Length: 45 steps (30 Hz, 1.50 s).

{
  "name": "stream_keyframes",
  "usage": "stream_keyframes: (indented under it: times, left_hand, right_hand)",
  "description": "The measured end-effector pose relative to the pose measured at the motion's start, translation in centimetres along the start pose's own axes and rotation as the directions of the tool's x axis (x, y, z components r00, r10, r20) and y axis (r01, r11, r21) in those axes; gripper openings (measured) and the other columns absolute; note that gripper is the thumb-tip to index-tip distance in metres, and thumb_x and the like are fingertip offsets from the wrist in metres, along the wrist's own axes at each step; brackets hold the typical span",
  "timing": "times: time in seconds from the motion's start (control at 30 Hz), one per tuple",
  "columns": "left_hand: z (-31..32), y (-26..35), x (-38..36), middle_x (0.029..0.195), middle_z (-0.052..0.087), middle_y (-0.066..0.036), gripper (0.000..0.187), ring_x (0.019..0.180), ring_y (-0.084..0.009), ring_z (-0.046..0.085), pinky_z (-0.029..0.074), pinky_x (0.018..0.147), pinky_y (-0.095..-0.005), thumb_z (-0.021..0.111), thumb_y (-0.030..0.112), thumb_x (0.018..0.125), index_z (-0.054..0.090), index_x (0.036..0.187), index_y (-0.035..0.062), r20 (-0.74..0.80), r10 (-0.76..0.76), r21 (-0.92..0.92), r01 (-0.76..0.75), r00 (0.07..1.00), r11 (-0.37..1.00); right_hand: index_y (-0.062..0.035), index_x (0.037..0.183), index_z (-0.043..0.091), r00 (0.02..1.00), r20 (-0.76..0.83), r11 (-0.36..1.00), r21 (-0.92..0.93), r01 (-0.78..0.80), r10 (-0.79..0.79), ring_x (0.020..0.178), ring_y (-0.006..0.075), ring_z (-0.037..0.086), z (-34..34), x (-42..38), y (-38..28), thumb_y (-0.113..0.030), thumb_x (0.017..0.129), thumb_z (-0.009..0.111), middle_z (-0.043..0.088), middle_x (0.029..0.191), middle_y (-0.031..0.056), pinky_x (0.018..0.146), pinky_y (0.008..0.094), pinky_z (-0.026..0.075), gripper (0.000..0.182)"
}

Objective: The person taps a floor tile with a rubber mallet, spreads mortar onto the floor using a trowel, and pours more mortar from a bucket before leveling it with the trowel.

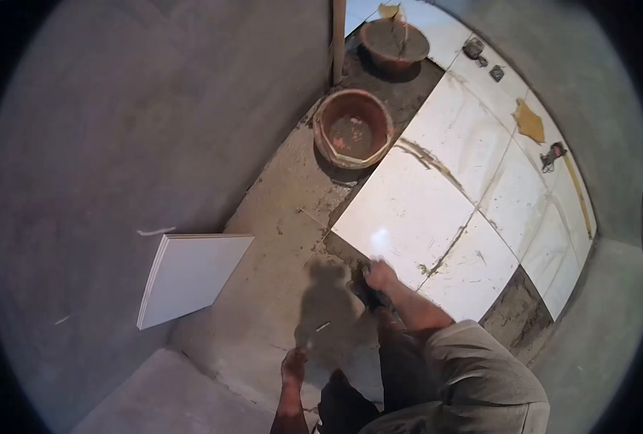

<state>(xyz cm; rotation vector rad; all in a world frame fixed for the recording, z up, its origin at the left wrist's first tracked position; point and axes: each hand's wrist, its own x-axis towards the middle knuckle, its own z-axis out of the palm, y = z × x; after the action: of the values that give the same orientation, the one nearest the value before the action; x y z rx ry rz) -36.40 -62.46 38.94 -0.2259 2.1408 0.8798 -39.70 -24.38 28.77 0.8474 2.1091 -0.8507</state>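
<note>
My right hand [381, 276] is closed at the near edge of a large white floor tile [408, 210]. Whatever its fingers grip is too small and dark to make out. Below it lies a strip of dark mortar [342, 249] along the tile's edge. My left hand [293, 366] hangs low over the bare floor [263, 304], its fingers curled; anything inside them is hidden. Between the hands, a short pale stick-like piece [323, 326] lies on the floor in my shadow.
Several white tiles [180, 278] lean against the left wall. Two reddish-brown tubs [354, 101] [386, 61] stand at the back, the farther one full of grey mix. Dark tools [553, 155] and torn cardboard [528, 121] lie on the laid tiles. An untiled gap [517, 311] shows at right.
</note>
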Motion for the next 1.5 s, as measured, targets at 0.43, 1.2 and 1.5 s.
stream_keyframes:
  times: [0.43,1.2,1.5]
  left_hand:
    - [-6.8,15.2,1.5,0.085,0.064,-0.006,0.031,0.078,-0.0144,0.058,0.046,0.072,-0.0297,0.058,0.031,0.089,0.062,0.103,0.0042,0.271,0.309,0.220,-0.371,0.912,0.902]
    - [10.0,10.3,-22.8,0.086,0.064,-0.004,0.031,0.073,-0.0139,0.062,0.043,0.060,-0.0258,0.059,0.027,0.087,0.062,0.107,0.0031,0.865,0.251,0.209,-0.766,0.435,0.607]
    - [27.4,5.9,-34.5,0.080,0.062,-0.006,0.020,0.057,-0.0119,0.053,0.039,0.052,-0.0230,0.056,0.021,0.086,0.062,0.094,0.0047,0.901,0.198,0.173,-0.738,0.386,0.652]
  right_hand:
    - [0.0001,0.095,0.064,0.784,-0.460,0.877,0.430,-0.213,0.416,0.092,0.0405,0.062,0.4,-39.1,12.4,-0.037,0.085,0.054,0.064,0.095,0.0260,0.079,0.0490,0.048,0.040]
    - [-0.0018,0.091,0.070,0.461,-0.210,0.354,0.901,-0.250,0.862,0.096,0.0383,0.063,41.3,-63.3,18.4,-0.037,0.081,0.054,0.066,0.098,0.0232,0.085,0.0438,0.050,0.040]
    - [-0.0039,0.100,0.067,0.497,-0.126,0.265,0.939,-0.221,0.859,0.100,0.0380,0.061,45.0,-73.8,26.5,-0.041,0.082,0.053,0.065,0.104,0.0223,0.088,0.0445,0.048,0.043]
